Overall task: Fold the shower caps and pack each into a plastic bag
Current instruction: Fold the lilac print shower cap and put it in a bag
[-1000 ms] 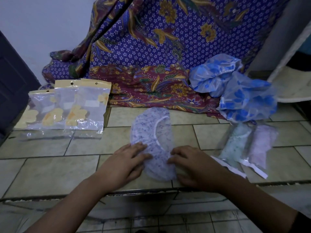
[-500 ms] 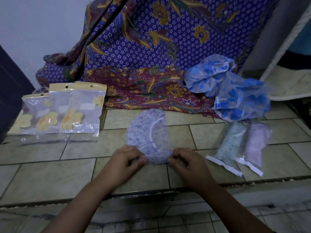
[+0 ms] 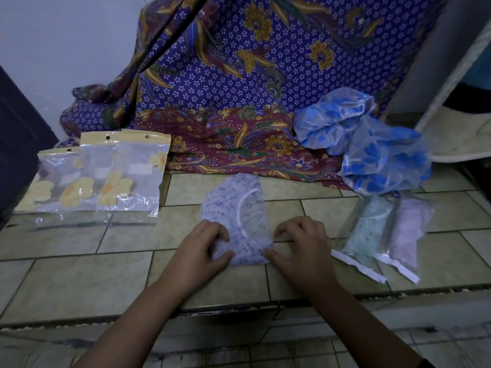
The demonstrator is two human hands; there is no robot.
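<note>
Pinching the near edge of the lilac shower cap (image 3: 239,205) at frame centre, our left hand (image 3: 202,251) and right hand (image 3: 300,248) have turned it upward, shortening the cap; we judge bagging comes next.

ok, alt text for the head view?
The left hand and right hand pinch the near end of a folded lilac shower cap on a tiled surface. Empty flower-printed bags lie left, two bagged caps right, loose blue caps behind them by a batik cloth.
</note>
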